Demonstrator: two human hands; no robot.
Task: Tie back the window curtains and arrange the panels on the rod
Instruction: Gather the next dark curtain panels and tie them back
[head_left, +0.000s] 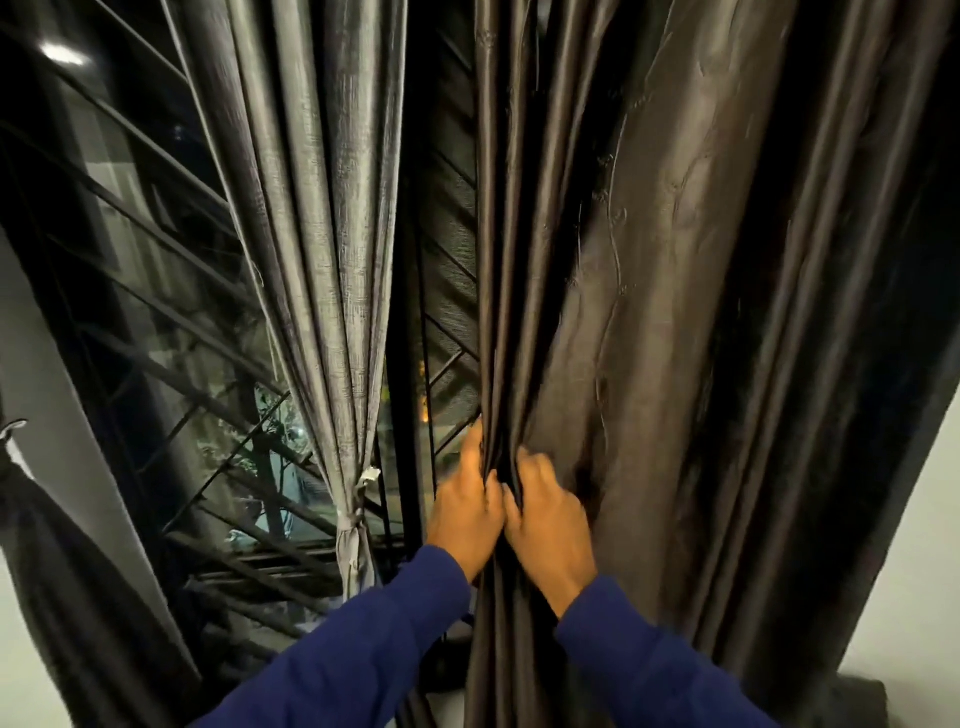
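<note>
A dark brown satin curtain panel (649, 312) hangs at the right of the window. My left hand (465, 509) and my right hand (548, 512) sit side by side at waist height, both gripping gathered folds at the panel's left edge. Left of them hangs a grey textured curtain (322, 234), bunched and bound low down by a grey tie (353, 519). A third dark curtain (57, 571) is tied back at the far left edge. The rod is out of view.
The window (130, 338) has a diagonal metal grille and shows night outside. White wall (914, 597) stands at the right and lower left. A dark object (862, 701) sits at the bottom right corner.
</note>
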